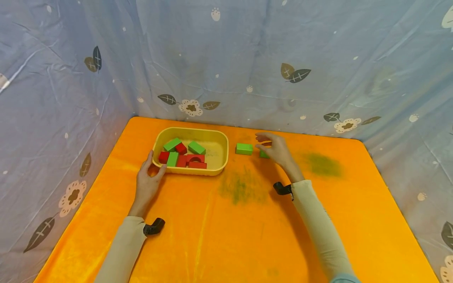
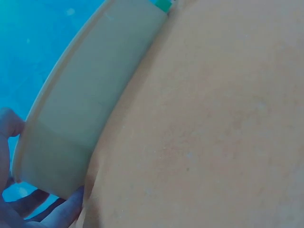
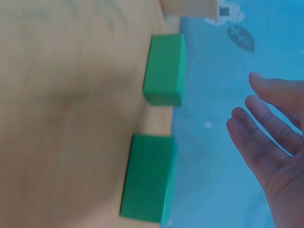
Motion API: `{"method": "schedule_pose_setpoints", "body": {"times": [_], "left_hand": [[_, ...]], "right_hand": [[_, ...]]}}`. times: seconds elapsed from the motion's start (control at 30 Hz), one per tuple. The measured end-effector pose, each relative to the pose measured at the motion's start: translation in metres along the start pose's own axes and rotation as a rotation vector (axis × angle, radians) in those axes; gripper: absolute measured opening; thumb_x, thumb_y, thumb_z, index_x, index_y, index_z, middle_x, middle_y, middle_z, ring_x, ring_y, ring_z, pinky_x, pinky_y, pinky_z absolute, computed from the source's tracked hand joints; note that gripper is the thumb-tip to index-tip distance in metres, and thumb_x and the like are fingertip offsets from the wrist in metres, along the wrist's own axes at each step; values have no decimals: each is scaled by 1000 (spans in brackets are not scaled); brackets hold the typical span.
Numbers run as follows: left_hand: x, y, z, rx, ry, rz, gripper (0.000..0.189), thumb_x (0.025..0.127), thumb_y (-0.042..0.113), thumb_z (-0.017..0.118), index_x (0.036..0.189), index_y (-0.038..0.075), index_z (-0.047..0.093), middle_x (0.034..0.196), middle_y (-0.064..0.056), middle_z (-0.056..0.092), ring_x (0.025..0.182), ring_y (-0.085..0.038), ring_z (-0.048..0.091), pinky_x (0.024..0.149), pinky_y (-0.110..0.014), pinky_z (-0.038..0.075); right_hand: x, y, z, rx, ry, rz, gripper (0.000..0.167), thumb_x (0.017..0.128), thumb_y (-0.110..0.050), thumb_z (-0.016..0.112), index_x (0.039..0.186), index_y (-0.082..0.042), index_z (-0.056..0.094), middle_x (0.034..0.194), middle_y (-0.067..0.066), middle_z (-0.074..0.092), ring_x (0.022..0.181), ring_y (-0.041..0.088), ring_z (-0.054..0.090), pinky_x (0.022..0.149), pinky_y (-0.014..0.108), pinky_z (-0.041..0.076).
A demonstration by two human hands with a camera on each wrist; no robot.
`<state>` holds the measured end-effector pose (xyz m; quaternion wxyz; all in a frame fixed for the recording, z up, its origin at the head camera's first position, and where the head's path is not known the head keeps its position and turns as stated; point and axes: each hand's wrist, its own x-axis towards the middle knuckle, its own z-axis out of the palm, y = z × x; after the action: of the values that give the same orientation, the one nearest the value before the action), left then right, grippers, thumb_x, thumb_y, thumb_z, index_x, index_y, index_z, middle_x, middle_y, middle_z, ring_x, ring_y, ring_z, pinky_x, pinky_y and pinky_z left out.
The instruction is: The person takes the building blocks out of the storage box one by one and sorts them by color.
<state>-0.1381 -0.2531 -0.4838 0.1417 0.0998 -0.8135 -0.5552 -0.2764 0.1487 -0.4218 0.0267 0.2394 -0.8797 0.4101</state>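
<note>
Green blocks, two outside the tray: one [image 1: 244, 148] lies on the orange table [image 1: 212, 224] near its far edge, just beside the right end of the yellow tray [image 1: 221, 171]. Second green block [image 1: 264, 154] is farther right along that same edge, partly hidden in the head view by the right hand [image 1: 277, 150]. Right wrist view shows both clear of each other, roughly in line.

Right hand: thumb and fingers well parted, palm bare, nothing held. Posture probably leaves room for a block's width between thumb and fingers.

Left hand [image 1: 148, 182]: thumb and fingers spread about the tray's near-left corner, thumb at the near wall, fingers at the left wall, gripping it lightly by the look. Probable reason: to steady the tray.

Tray sits toward the table's far-left corner. Red blocks [image 1: 197, 165] and more green blocks [image 1: 196, 147] lie loosely inside, mostly toward its left end and near wall, one red piece arched. Tray floor shows bare at the right end, perhaps by chance. Force of the left grip: cannot tell.
</note>
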Motion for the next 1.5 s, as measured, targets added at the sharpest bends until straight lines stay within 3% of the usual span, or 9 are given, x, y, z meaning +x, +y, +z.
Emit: {"method": "schedule_pose_setpoints", "body": {"times": [0.43,0.87,1.5], "left_hand": [[0,1,0,-14,-1,2,72,96,22,65,156,15,25,157,-15,31,145,-29,25,119,-44,20],[0,2,-2,-20,1,9,72,96,22,65,156,15,26,155,-17,32,145,-30,25,119,-45,20],[0,2,-2,-35,-19,16,73,96,22,65,156,15,25,157,-14,30,145,-27,24,119,-44,21]], "right_hand": [[12,-23,21,11,-53,-76,39,90,-4,70,128,0,62,119,21,66,105,31,64,88,43,55],[27,-48,46,15,-100,-92,38,90,-8,71,127,-2,63,119,13,67,103,27,66,86,36,56],[46,-68,93,30,-203,-108,41,90,-5,70,130,3,60,118,19,66,103,28,66,86,37,57]]}}
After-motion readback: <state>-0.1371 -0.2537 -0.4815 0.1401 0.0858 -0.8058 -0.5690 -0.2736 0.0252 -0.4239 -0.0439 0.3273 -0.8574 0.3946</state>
